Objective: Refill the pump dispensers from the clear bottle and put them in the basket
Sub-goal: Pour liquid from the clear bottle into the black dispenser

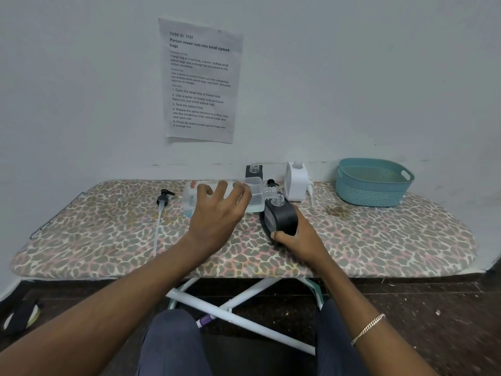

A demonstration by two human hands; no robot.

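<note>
Work on the ironing board (379,240).
The left hand (217,210) curled round the clear bottle (254,192), tipped sideways, neck at the open mouth of the black dispenser (280,219); the right hand (301,237) gripped that dispenser, well apart from the basket (374,188).

The sheet of paper (200,80) on the wall (352,77) before me reads "TASK ID: 3797" and "Portion mixed nuts into small ziplock bags", with numbered steps such as "1 Open the large bag of mixed nuts" and "3 Seal the ziplock bag". The labels on my clear bottle (190,196) and black dispenser (280,217) are unreadable.
</note>
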